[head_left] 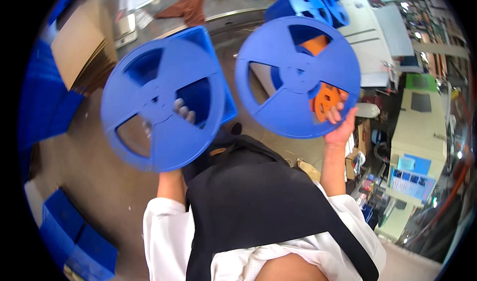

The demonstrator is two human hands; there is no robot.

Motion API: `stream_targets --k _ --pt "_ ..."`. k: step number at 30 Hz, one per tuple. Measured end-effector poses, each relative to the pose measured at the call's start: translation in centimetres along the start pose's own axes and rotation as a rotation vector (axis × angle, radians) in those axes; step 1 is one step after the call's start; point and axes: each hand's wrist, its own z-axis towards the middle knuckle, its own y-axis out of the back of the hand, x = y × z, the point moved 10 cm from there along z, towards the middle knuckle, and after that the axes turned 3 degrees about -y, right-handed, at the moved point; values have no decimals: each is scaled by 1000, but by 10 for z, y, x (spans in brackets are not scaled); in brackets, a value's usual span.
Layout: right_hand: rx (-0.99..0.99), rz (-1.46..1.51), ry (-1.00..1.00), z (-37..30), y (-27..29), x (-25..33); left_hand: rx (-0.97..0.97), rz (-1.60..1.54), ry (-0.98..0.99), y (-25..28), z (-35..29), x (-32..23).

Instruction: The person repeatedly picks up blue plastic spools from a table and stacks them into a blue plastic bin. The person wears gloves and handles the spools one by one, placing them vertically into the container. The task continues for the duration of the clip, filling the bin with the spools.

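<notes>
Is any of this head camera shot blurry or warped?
Head view: the blue reel in the left hand is slightly motion-smeared; the reel held by the right hand looks sharper; fisheye bends the edges, with black corners.

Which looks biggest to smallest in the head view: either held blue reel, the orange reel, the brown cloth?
1. Left-hand blue reel and right-hand blue reel: about equal.
2. Brown cloth, though it lies farther away.
3. Orange reel, mostly hidden, so unsure.

Two blue reels (164,105) (297,77), orange reels (325,100) behind one, white sleeves (164,236).
</notes>
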Motion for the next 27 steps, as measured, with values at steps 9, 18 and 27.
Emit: stream_targets --k 9,18,27 --pt "79 235 -103 -5 -15 -8 -185 23 -73 18 -7 -6" --pt "26 328 -320 -13 -40 -70 -70 -25 118 45 20 51" --pt "-71 -1551 284 -18 -71 -43 -124 140 370 -14 16 145"
